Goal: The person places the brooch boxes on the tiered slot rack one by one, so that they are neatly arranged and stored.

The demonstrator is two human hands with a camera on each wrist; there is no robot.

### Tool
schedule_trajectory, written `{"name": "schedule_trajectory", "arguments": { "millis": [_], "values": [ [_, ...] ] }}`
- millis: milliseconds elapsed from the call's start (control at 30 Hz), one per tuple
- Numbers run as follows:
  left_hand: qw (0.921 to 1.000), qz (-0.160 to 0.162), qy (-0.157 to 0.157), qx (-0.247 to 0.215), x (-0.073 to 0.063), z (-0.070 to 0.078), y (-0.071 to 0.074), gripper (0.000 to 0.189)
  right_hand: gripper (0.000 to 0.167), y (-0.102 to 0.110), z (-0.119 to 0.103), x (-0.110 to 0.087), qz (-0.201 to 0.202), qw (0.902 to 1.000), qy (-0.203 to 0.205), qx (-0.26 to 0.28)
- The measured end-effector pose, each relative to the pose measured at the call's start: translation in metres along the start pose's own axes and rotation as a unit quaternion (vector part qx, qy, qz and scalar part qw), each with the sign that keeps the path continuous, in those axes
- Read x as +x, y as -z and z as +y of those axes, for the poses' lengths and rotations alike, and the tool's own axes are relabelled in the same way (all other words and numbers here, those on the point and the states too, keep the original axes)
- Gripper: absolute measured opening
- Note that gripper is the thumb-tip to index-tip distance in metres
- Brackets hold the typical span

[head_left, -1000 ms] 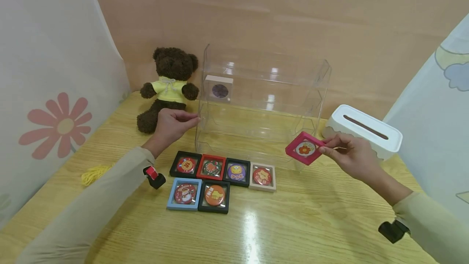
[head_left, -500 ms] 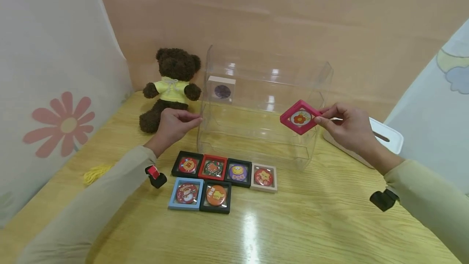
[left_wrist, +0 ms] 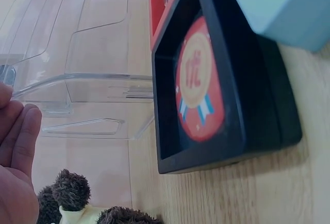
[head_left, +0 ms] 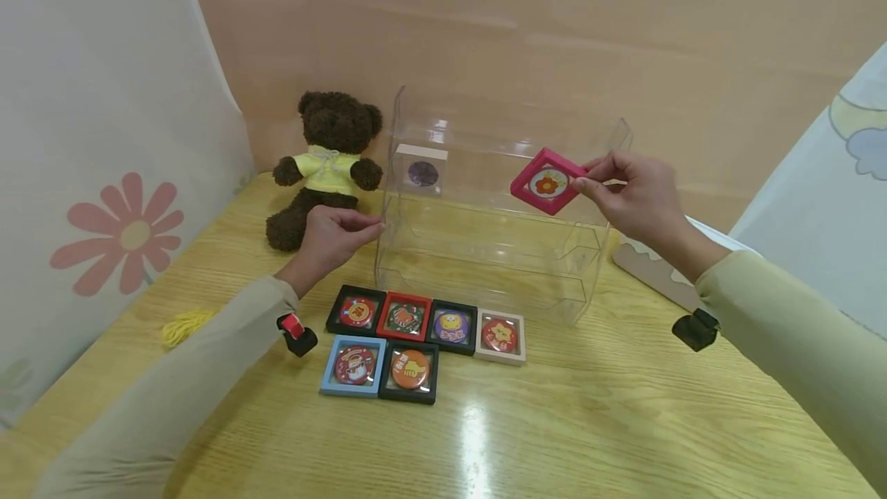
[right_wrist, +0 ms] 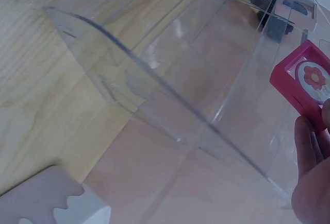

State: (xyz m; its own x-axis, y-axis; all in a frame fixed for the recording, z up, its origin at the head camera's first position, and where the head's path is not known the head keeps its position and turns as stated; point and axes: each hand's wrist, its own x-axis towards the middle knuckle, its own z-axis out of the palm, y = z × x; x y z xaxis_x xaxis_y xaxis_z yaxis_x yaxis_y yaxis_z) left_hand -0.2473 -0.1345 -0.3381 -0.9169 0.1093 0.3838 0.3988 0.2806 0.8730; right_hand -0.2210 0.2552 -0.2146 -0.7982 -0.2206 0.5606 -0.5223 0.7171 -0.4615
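My right hand (head_left: 640, 195) pinches a pink square display frame (head_left: 532, 168) by its corner, a round flower badge inside it. It is held tilted like a diamond in front of the upper tiers of a clear acrylic display rack (head_left: 478, 287). With thumb and fingertips, my left hand (head_left: 331, 241) pinches the left side edge of that rack. A pale frame with a dark round badge (head_left: 423, 174) stands at the left of an upper tier. Close to the left wrist camera lies a black frame (left_wrist: 232, 116) with a red medal badge.
Several framed badges lie in two rows before the rack, among them a light blue frame (head_left: 326, 389) and a beige frame (head_left: 521, 341). A brown teddy bear (head_left: 333, 168) sits left, yellow string (head_left: 185, 326) nearer. The tissue box (right_wrist: 56, 198) stands right, partly behind my arm.
My right hand has lifted the pink frame up and leftward, from beside the rack's lower right to its upper tiers. My left hand stays at the rack's edge.
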Motion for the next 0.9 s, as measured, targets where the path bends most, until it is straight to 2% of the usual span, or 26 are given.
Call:
{"name": "schedule_trajectory", "arguments": {
  "millis": [300,533,900],
  "values": [
    [0.9999,0.001,-0.013,-0.004,0.000,0.000,-0.006,0.016,0.015,-0.015,-0.006,0.025,0.013,0.9997,0.023,0.001],
    [1.0000,0.003,-0.009,0.000,0.000,-0.001,-0.008,0.018,0.015,-0.029,-0.011,0.038,-0.010,0.9997,0.015,0.014],
    [0.9998,0.012,-0.014,-0.005,-0.003,0.002,-0.011,0.017,0.014,-0.043,-0.022,0.041,-0.062,0.9976,-0.016,-0.026]
  ]
}}
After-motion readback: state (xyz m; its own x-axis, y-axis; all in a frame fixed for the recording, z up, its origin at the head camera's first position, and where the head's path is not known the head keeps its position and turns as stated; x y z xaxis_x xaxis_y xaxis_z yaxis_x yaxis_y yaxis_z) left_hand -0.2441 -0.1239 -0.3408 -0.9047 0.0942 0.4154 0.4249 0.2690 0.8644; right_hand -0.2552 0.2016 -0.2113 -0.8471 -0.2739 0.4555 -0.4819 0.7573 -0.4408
